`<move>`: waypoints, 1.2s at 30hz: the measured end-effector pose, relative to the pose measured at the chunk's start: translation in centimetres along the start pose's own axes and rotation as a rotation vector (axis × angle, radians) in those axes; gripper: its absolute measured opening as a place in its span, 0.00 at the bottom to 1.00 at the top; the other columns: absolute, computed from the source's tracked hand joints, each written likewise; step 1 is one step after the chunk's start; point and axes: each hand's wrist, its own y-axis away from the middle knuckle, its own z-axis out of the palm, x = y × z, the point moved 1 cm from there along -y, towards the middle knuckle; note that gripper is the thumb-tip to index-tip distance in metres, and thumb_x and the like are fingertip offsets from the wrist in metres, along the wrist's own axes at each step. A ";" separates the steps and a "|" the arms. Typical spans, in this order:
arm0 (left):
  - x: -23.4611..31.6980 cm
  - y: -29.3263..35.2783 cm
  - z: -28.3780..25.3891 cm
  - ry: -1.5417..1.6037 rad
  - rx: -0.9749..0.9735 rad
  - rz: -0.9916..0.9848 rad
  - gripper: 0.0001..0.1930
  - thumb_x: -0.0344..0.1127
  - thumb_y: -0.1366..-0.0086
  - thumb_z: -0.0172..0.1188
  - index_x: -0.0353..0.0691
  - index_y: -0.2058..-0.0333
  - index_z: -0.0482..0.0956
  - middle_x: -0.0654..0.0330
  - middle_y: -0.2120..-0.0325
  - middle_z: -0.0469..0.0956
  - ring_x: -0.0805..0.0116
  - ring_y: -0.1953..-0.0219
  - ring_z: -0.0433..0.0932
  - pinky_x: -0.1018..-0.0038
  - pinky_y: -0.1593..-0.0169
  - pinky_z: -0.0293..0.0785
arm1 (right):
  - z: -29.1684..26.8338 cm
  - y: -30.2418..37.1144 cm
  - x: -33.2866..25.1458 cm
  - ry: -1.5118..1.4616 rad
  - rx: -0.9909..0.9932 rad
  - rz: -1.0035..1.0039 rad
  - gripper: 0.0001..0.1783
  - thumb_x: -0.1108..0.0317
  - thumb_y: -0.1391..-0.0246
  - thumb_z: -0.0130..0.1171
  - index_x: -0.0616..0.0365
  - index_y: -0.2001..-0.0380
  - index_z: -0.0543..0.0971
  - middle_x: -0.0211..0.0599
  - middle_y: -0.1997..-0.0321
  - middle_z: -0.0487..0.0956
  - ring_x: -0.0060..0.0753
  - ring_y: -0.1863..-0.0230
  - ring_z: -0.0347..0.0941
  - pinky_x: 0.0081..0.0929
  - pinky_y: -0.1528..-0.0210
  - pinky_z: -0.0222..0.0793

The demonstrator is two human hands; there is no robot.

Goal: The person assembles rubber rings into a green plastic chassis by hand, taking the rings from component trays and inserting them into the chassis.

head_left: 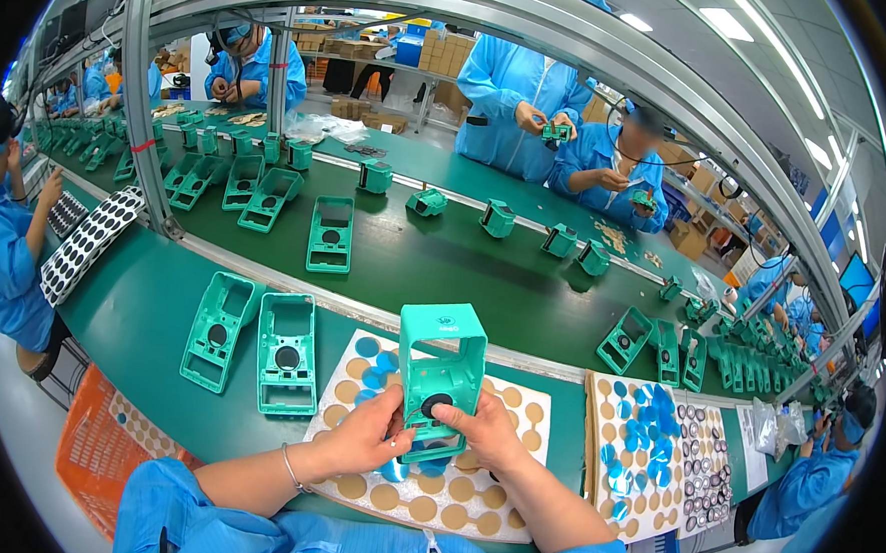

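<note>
A green plastic housing (444, 327) with an open window frame stands tilted between my hands, above a sheet of tan stickers (381, 496). My right hand (483, 434) grips its lower right side, the thumb pressing on a black round disc (434, 406) inside it. My left hand (366, 438) is closed at its lower left edge, the fingertips beside thin dark wires. Peeled blue film pieces (367, 347) lie on the sheet around the housing. Two similar housings, one leaning outward (218, 333) and one straighter (287, 357), lie to the left on the green table.
Beyond the metal rail, a green conveyor (394, 264) carries several housings. To the right are another sticker sheet with blue film (639, 452) and a sheet of round dark parts (703, 470). An orange basket (103, 449) stands at lower left. Co-workers in blue sit and stand around the line.
</note>
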 end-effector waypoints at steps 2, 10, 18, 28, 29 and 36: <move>0.5 0.0 -0.3 -0.039 -0.014 -0.005 0.21 0.28 0.43 0.53 0.35 0.51 0.58 0.59 0.65 0.69 0.73 0.66 0.71 0.77 0.64 0.71 | -0.1 -0.1 0.5 -0.001 0.018 -0.013 0.19 0.68 0.50 0.58 0.62 0.55 0.70 0.34 0.61 0.76 0.22 0.61 0.71 0.23 0.58 0.68; -0.2 -0.2 -0.3 0.504 -0.028 0.003 0.23 0.27 0.42 0.54 0.36 0.49 0.58 0.62 0.65 0.71 0.75 0.65 0.71 0.79 0.67 0.71 | 0.3 -0.3 -0.1 0.077 0.024 0.066 0.21 0.62 0.48 0.57 0.61 0.54 0.69 0.35 0.60 0.76 0.24 0.60 0.71 0.25 0.56 0.67; 0.4 -0.4 -2.5 0.728 0.209 0.009 0.23 0.30 0.43 0.58 0.36 0.50 0.62 0.63 0.67 0.71 0.80 0.68 0.69 0.83 0.66 0.66 | -2.1 -2.9 -1.6 -0.188 0.155 0.201 0.13 0.63 0.47 0.54 0.60 0.61 0.73 0.32 0.66 0.75 0.25 0.69 0.70 0.22 0.71 0.69; -1.5 -1.0 -2.3 0.305 0.327 0.096 0.11 0.27 0.43 0.56 0.35 0.60 0.71 0.65 0.73 0.71 0.81 0.73 0.68 0.86 0.69 0.66 | -12.6 -10.0 -0.3 0.791 0.715 0.104 0.25 0.55 0.52 0.57 0.69 0.62 0.72 0.49 0.64 0.76 0.42 0.62 0.73 0.35 0.61 0.68; -1.1 -0.9 -2.3 0.341 0.331 0.090 0.09 0.27 0.44 0.56 0.35 0.63 0.73 0.65 0.73 0.71 0.81 0.73 0.68 0.85 0.70 0.66 | -12.6 -8.6 -0.2 0.926 0.706 0.038 0.26 0.56 0.55 0.57 0.69 0.61 0.71 0.53 0.62 0.75 0.48 0.60 0.72 0.37 0.58 0.67; 0.4 0.2 -2.7 0.202 0.280 0.130 0.07 0.25 0.43 0.55 0.35 0.65 0.74 0.65 0.74 0.72 0.82 0.73 0.68 0.86 0.69 0.66 | -2.0 2.3 -0.7 1.723 0.059 0.093 0.15 0.64 0.55 0.55 0.63 0.66 0.72 0.45 0.64 0.74 0.46 0.61 0.72 0.37 0.63 0.70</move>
